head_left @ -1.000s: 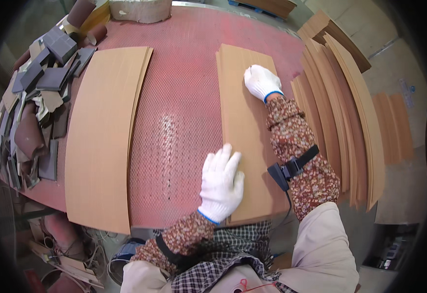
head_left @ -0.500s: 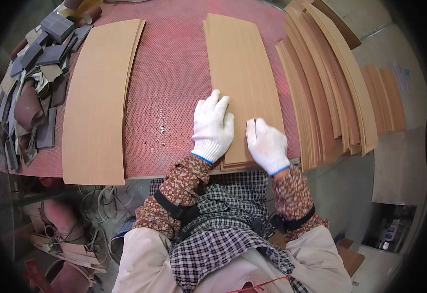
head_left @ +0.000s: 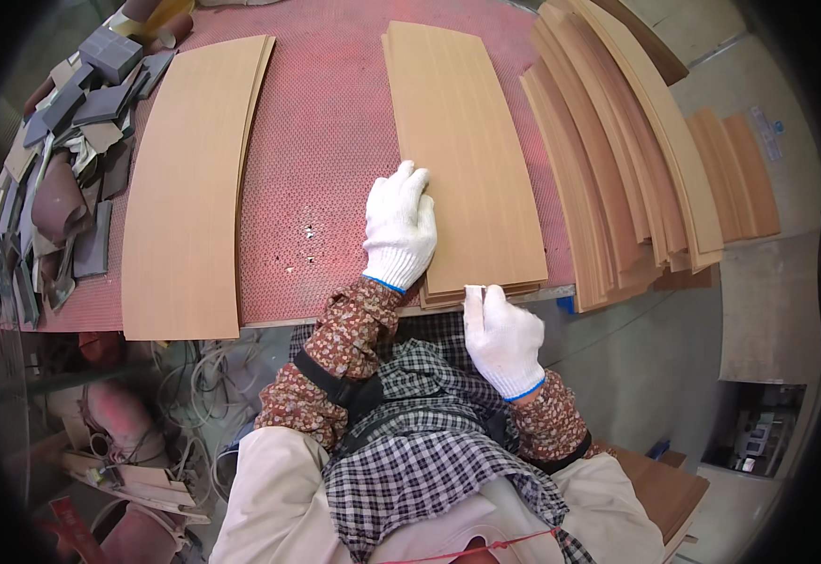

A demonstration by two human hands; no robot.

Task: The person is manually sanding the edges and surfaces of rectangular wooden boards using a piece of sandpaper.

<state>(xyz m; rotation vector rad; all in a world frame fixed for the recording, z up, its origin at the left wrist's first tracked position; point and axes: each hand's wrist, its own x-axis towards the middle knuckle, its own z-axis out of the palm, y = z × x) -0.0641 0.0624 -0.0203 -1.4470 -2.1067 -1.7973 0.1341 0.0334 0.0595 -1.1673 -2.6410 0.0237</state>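
In front of me lies a stack of light tan wood boards (head_left: 462,122), with its short front end toward me. My left hand (head_left: 400,224), in a white knitted glove, rests on the stack's left edge, its fingers stretched out over the board and the table. Just at the front end of the stack is my right hand (head_left: 506,343), gloved the same way, with its fingers closed. A small pale, flat piece seems pinched at its fingertips, too small to name.
Another board stack (head_left: 194,188) lies to the left on the red textured table (head_left: 321,141). Grey blocks and scraps (head_left: 72,150) crowd the far left. Several curved wood boards (head_left: 636,150) stand at the right. Hoses (head_left: 208,385) and pipes lie below the table at left.
My right hand has moved toward me, from the board's surface to its front end. My left hand stays at the left edge, shifted slightly.
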